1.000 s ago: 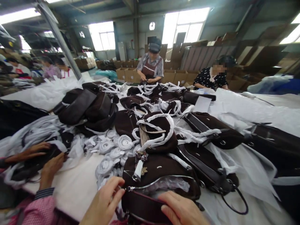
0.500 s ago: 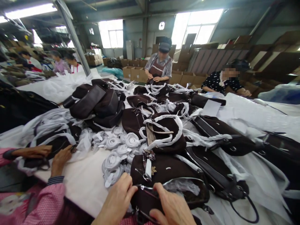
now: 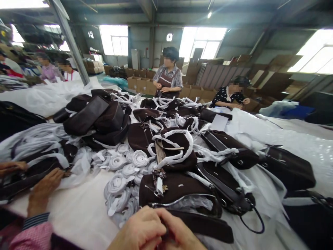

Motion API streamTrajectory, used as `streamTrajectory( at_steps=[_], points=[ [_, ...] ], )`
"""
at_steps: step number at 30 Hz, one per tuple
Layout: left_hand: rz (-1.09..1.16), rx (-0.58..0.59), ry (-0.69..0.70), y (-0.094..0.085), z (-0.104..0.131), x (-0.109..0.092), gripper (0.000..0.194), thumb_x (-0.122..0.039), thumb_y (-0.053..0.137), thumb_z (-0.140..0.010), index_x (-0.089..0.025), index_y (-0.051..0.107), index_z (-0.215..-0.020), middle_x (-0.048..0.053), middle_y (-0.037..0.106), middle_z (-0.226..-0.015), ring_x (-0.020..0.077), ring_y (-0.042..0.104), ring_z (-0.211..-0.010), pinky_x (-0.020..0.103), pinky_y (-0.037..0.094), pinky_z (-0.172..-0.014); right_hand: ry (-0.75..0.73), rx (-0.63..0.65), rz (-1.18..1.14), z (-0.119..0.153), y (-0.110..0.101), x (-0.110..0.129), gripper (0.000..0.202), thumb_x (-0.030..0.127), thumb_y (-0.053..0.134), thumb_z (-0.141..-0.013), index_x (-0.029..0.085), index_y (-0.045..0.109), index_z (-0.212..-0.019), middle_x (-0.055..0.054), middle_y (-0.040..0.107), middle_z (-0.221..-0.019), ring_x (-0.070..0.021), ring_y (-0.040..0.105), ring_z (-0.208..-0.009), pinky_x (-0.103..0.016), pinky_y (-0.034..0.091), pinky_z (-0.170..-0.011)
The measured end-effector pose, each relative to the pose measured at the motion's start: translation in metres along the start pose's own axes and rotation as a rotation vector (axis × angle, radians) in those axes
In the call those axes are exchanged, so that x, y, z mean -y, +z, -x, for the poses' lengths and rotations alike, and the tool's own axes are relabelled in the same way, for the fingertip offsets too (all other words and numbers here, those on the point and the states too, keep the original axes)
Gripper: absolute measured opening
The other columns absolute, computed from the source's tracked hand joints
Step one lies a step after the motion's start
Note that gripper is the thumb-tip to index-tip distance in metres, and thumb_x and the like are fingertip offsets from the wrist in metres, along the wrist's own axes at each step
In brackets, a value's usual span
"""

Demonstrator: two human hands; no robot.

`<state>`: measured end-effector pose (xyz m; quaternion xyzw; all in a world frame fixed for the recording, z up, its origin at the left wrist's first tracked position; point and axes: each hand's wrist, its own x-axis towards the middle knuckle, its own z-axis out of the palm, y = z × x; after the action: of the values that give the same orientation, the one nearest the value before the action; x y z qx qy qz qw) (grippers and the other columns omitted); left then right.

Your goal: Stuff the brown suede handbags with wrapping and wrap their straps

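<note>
At the near edge, my left hand and my right hand meet with curled fingers. A small dark bit shows between the fingertips; I cannot make out what it is. Just beyond them lies a dark brown handbag with its zipper open and clear plastic inside. A charm with a white tag hangs on this bag. Its dark flap or side panel reaches out to the right of my hands.
Rolled white-wrapped straps lie left of the bag. More brown bags with wrapped handles cover the table's middle, others its right. A co-worker's hands handle a bag at left. Two people work across the table.
My hands have drawn together and down from the zipper edge, where they were apart. The view has turned right. The co-worker's hands at left have shifted on their bag.
</note>
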<state>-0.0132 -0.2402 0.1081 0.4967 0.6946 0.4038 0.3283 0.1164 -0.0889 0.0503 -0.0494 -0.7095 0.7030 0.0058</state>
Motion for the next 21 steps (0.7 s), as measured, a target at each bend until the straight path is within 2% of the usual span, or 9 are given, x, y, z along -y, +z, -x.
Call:
streamTrajectory(
  at_steps=[3, 4, 6, 8, 10, 12, 14, 17, 21],
  points=[
    [-0.109, -0.275, -0.172, 0.007, -0.008, 0.025, 0.029, -0.043, 0.045, -0.097, -0.023, 0.065, -0.103, 0.008, 0.067, -0.102, 0.0241, 0.063, -0.097, 0.036, 0.051, -0.088, 0.063, -0.105, -0.237, 0.017, -0.014, -0.003, 0.039, 0.028, 0.069, -0.076, 0.023, 0.069, -0.115, -0.008, 0.069, -0.128, -0.0244, 0.063, -0.119, -0.037, 0.048, -0.104],
    [-0.162, -0.316, -0.263, 0.011, -0.010, 0.034, 0.031, -0.044, 0.047, -0.094, -0.021, 0.062, -0.109, 0.010, 0.066, -0.106, 0.0258, 0.064, -0.100, 0.039, 0.051, -0.091, 0.079, -0.130, -0.301, 0.021, -0.018, -0.002, 0.039, 0.035, 0.073, -0.077, 0.023, 0.070, -0.114, -0.009, 0.069, -0.128, -0.0249, 0.062, -0.120, -0.038, 0.046, -0.107],
    [-0.252, -0.271, -0.411, 0.020, -0.012, 0.053, 0.041, -0.045, 0.053, -0.087, -0.017, 0.056, -0.117, 0.014, 0.066, -0.116, 0.0301, 0.064, -0.109, 0.044, 0.050, -0.097, 0.124, -0.164, -0.428, 0.023, -0.019, 0.001, 0.045, 0.052, 0.078, -0.077, 0.021, 0.070, -0.110, -0.009, 0.072, -0.111, -0.0224, 0.068, -0.106, -0.038, 0.050, -0.100],
    [-0.310, -0.196, -0.477, 0.032, -0.012, 0.071, 0.049, -0.046, 0.054, -0.084, -0.015, 0.054, -0.121, 0.018, 0.066, -0.121, 0.0331, 0.064, -0.115, 0.045, 0.051, -0.098, 0.171, -0.152, -0.500, 0.020, -0.011, 0.006, 0.050, 0.061, 0.078, -0.074, 0.019, 0.069, -0.101, -0.004, 0.070, -0.087, -0.0153, 0.069, -0.077, -0.029, 0.054, -0.077],
    [-0.326, -0.230, -0.470, 0.043, -0.013, 0.091, 0.051, -0.048, 0.052, -0.084, -0.016, 0.056, -0.123, 0.018, 0.068, -0.121, 0.0346, 0.066, -0.116, 0.045, 0.053, -0.097, 0.209, -0.126, -0.417, 0.013, 0.001, 0.013, 0.041, 0.054, 0.076, -0.076, 0.019, 0.068, -0.096, 0.002, 0.063, -0.072, -0.0093, 0.060, -0.059, -0.022, 0.048, -0.060],
    [-0.267, -0.287, -0.400, 0.049, -0.017, 0.110, 0.048, -0.051, 0.053, -0.084, -0.019, 0.061, -0.120, 0.014, 0.073, -0.113, 0.0352, 0.069, -0.110, 0.044, 0.057, -0.093, 0.216, -0.122, -0.229, 0.005, 0.008, 0.019, 0.022, 0.034, 0.070, -0.078, 0.018, 0.071, -0.093, 0.005, 0.058, -0.065, -0.0077, 0.053, -0.054, -0.019, 0.042, -0.054],
    [-0.135, -0.292, -0.310, 0.050, -0.023, 0.124, 0.047, -0.056, 0.058, -0.082, -0.022, 0.067, -0.112, 0.010, 0.076, -0.104, 0.0343, 0.071, -0.103, 0.042, 0.059, -0.090, 0.186, -0.201, -0.058, -0.001, 0.006, 0.022, 0.016, 0.021, 0.063, -0.076, 0.018, 0.073, -0.088, 0.006, 0.055, -0.061, -0.0065, 0.048, -0.052, -0.018, 0.037, -0.051],
    [0.051, -0.328, -0.272, 0.046, -0.031, 0.135, 0.056, -0.067, 0.065, -0.074, -0.021, 0.072, -0.106, 0.006, 0.078, -0.102, 0.0339, 0.071, -0.105, 0.040, 0.060, -0.092, 0.169, -0.382, -0.114, -0.001, -0.019, 0.020, 0.009, 0.024, 0.063, -0.076, 0.019, 0.066, -0.082, 0.010, 0.046, -0.053, -0.0053, 0.038, -0.047, -0.018, 0.029, -0.046],
    [0.083, -0.489, -0.352, 0.029, -0.031, 0.146, 0.061, -0.073, 0.069, -0.065, -0.023, 0.075, -0.101, 0.004, 0.078, -0.108, 0.0364, 0.068, -0.113, 0.043, 0.058, -0.099, 0.202, -0.559, -0.261, 0.026, -0.089, 0.016, 0.029, 0.041, 0.075, -0.071, 0.020, 0.057, -0.079, 0.015, 0.035, -0.048, -0.0040, 0.027, -0.041, -0.019, 0.020, -0.041]
  ],
)
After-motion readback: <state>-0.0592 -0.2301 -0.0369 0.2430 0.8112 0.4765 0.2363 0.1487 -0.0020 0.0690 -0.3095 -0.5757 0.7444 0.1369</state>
